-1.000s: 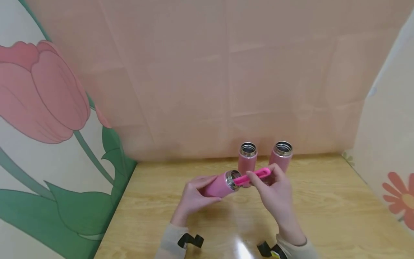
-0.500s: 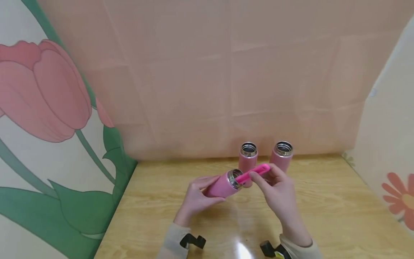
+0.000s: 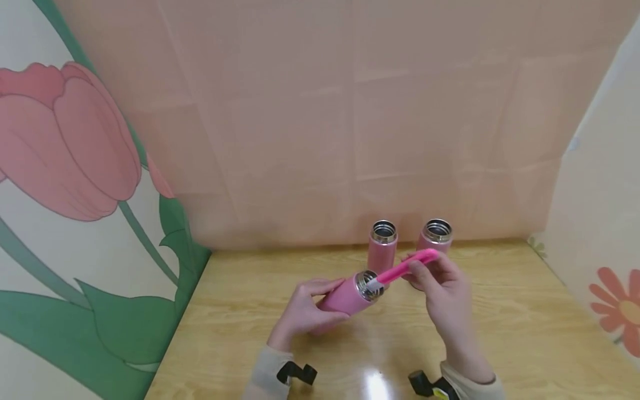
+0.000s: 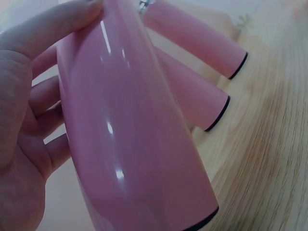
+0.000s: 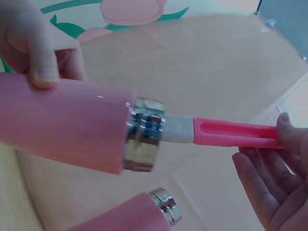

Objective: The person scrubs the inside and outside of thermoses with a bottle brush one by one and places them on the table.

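A pink metal vacuum bottle (image 3: pixel 345 297) with a silver threaded neck is held tilted in my left hand (image 3: pixel 302 314), its mouth pointing up and to the right. My left thumb and fingers (image 4: pixel 45 103) grip it around the body. In my right hand (image 3: pixel 447 294), thumb and fingertips pinch the end of a slotted bright pink handle (image 5: pixel 231 132). The handle's pale neck (image 5: pixel 179 129) runs into the bottle mouth (image 5: pixel 147 132); whatever is at its far end is hidden inside the bottle.
Two more pink bottles without lids stand upright behind: one (image 3: pixel 382 253) in the middle and one (image 3: pixel 435 236) to its right, partly hidden by my right hand. The wooden table (image 3: pixel 235 311) meets a hanging pinkish sheet (image 3: pixel 280 166) at the back.
My right hand has drawn the pink handle up and to the right, so that the pale neck now shows at the mouth. My left hand and the bottle have shifted slightly rightward and down.
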Demonstrator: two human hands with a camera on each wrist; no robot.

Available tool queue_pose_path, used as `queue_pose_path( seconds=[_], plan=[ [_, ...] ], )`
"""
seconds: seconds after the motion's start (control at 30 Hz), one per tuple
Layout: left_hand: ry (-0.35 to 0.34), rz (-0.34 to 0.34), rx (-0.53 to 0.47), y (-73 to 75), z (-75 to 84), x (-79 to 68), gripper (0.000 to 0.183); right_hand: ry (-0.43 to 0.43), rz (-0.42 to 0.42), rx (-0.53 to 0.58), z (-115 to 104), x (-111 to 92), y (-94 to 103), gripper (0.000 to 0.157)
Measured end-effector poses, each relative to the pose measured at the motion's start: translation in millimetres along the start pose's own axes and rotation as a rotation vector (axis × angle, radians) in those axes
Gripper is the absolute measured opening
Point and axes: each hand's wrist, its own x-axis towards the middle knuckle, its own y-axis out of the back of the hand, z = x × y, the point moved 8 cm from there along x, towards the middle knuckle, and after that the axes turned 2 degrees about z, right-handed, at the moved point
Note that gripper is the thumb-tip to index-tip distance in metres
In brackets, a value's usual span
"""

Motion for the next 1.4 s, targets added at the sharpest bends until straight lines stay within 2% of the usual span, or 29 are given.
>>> queue_pose_path(
  seconds=[0.3, 0.57, 0.7, 0.87, 1.13, 1.4],
  plan=[
    [0.047, -0.057, -0.009, 1.4, -5.1, -0.6, 0.068, 0.045, 0.058, 0.105, -12.0, 9.1, 29.2, 0.016],
    [0.063, -0.125, -0.064, 3.4, -7.6, -3.8, 0.067, 0.129, 0.018, 0.158, -20.6, 8.1, 31.4, 0.02],
    [0.093, -0.157, -0.093, 3.7, -11.3, -5.8, 0.067, 0.216, -0.033, 0.28, -26.4, 7.9, 30.6, 0.015],
    [0.091, -0.211, -0.115, 2.2, -10.3, -6.0, 0.064, 0.311, -0.143, 0.435, -31.5, 6.0, 32.8, 0.014],
    [0.123, -0.301, -0.145, -0.9, -10.6, -8.2, 0.062, 0.537, -0.401, 0.658, -51.2, 0.1, 28.8, 0.008],
    [0.108, -0.351, -0.129, -3.4, -13.9, -11.2, 0.065, 0.757, -0.638, 0.666, -73.5, -13.2, 12.6, 0.01]
  ],
)
